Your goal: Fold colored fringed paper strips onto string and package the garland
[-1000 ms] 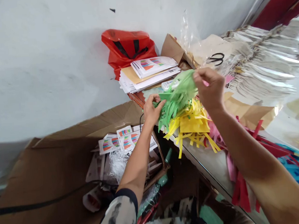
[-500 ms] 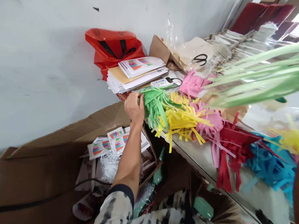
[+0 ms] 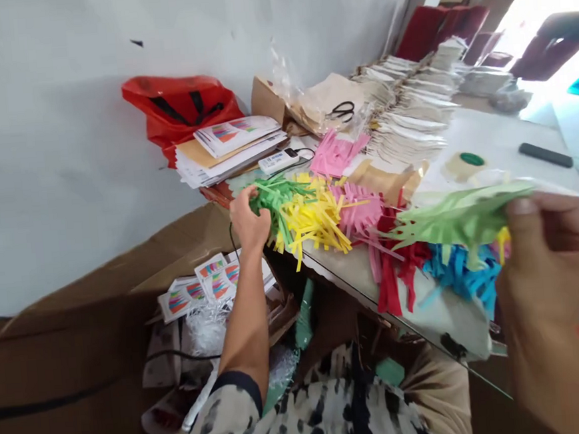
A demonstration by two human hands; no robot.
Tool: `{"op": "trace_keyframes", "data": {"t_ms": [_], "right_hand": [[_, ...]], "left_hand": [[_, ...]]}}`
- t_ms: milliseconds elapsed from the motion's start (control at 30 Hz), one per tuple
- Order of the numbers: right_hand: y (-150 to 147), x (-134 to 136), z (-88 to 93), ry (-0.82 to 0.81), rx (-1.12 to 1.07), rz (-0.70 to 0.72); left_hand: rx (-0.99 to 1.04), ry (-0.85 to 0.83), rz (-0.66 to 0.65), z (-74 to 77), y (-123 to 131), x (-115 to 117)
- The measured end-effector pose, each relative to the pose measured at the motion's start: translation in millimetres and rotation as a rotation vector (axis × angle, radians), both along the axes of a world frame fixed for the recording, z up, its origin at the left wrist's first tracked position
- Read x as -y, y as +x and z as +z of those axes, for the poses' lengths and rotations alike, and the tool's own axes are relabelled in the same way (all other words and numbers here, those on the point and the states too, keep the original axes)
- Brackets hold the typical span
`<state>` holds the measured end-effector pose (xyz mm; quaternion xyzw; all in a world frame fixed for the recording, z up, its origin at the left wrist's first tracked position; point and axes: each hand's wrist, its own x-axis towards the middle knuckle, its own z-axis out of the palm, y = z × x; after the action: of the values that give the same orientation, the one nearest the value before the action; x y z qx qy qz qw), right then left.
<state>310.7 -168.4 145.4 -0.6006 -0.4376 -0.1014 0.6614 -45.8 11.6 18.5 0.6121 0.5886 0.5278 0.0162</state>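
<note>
A brown cardboard sheet (image 3: 79, 347) fills the lower left, with printed cards (image 3: 209, 280) and crumpled clear plastic (image 3: 205, 330) lying just beyond it. Against the white wall sits a red plastic bag (image 3: 176, 112), with a stack of papers (image 3: 228, 148) in front of it at the end of the surface (image 3: 493, 134). The left hand (image 3: 247, 220) is closed, curled around the end of a green paper fringe (image 3: 278, 201) at the surface's edge. Beside it, a yellow paper fringe (image 3: 310, 225), a pink paper fringe (image 3: 356, 208), a red paper fringe (image 3: 398, 268) and a blue paper fringe (image 3: 459, 274) overlap in a row. Farther back lie black-handled scissors (image 3: 342, 111) and a pile of pale fringed bundles (image 3: 411, 100), then a roll of tape (image 3: 463, 166) and a flat black object (image 3: 545, 155). At the far right, the right hand (image 3: 549, 270) pinches a light green fringed paper (image 3: 462, 217) between thumb and fingers, raised above the blue fringe
</note>
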Motion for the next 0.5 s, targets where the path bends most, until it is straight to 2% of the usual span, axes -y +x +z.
{"op": "trace_keyframes", "data": {"t_ms": [67, 133, 200, 267, 333, 400, 500], "right_hand": [[2.1, 13.3, -5.9, -0.016, 0.010, 0.075], [6.7, 24.7, -10.7, -0.088, -0.011, 0.107], [11.0, 37.3, -15.6, -0.188, 0.001, 0.097], [12.0, 51.6, -20.9, -0.265, 0.043, 0.109], [9.4, 66.5, -26.0, -0.288, 0.072, 0.134], [6.0, 81.2, -30.4, -0.286, 0.090, 0.158], [7.8, 103.0, -34.3, -0.307, 0.114, 0.182]], "left_hand": [[-0.017, 0.098, 0.018, 19.6, 9.4, 18.6], [0.025, 0.177, -0.027, 38.0, 31.1, 46.4], [0.127, 0.212, -0.219, 55.1, 63.9, 82.0], [0.203, 0.224, -0.477, 71.0, 103.2, 119.8], [0.134, 0.205, -0.714, 84.0, 143.0, 153.4], [0.072, 0.189, -0.844, 92.1, 177.6, 178.3], [-0.010, 0.193, -0.928, 95.4, 212.3, 199.1]]}}
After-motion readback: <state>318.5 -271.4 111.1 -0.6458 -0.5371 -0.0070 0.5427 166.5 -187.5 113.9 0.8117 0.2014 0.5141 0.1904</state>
